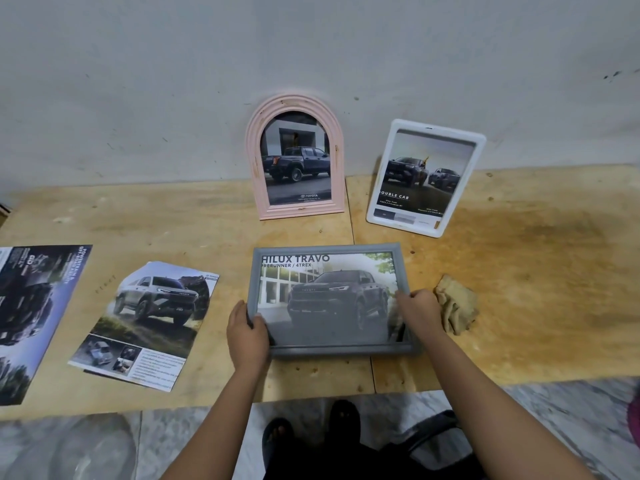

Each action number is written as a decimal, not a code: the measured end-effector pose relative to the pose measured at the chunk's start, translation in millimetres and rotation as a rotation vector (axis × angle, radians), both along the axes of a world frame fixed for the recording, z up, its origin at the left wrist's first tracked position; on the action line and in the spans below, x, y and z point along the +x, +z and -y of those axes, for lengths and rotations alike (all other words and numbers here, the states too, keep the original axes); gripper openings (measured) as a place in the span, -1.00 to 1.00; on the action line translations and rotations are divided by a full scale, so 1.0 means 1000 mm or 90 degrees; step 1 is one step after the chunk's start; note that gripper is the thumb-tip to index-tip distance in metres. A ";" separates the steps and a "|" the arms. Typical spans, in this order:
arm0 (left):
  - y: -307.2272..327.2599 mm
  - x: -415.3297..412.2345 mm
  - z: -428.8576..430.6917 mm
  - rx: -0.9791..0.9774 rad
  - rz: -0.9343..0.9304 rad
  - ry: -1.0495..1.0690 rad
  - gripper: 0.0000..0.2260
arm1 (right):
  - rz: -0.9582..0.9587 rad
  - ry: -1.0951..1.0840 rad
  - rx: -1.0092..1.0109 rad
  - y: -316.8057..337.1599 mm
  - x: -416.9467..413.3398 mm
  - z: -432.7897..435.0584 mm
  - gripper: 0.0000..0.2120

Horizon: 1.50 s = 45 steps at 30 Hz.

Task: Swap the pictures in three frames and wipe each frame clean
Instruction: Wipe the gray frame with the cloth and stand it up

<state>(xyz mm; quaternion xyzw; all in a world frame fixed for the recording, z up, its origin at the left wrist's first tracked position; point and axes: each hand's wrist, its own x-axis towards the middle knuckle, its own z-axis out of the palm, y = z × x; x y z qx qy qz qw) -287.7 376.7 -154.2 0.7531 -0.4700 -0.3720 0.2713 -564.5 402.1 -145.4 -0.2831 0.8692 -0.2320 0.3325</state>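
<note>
A grey rectangular frame (329, 249) with a dark pickup picture lies face up on the wooden board (536, 271). My left hand (247, 336) grips its lower left edge, thumb on the glass. At the frame's right edge, my right hand (419, 311) grips it with curled fingers. A pink arched frame (254, 161) and a white rectangular frame (381, 188), each with a truck picture, lean upright against the wall behind. A crumpled tan cloth (455, 308) lies just right of my right hand.
Two loose car brochure sheets lie on the left: one with a white SUV (149, 323), and a darker sheet (31, 313) at the far left edge. The board's front edge meets marble floor (554, 410). My feet in dark sandals (311, 434) show below.
</note>
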 end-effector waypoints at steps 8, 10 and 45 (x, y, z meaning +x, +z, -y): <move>0.028 0.001 0.007 -0.018 -0.209 0.159 -0.90 | 0.066 -0.120 -0.149 0.033 0.021 0.009 -0.67; 0.036 0.010 0.017 -0.055 -0.224 0.166 -0.91 | 0.118 -0.140 -0.209 0.046 0.029 0.014 -0.70; 0.067 0.307 0.306 -0.175 -0.033 -0.006 -0.75 | -0.141 0.195 -0.133 0.107 0.290 0.310 -0.83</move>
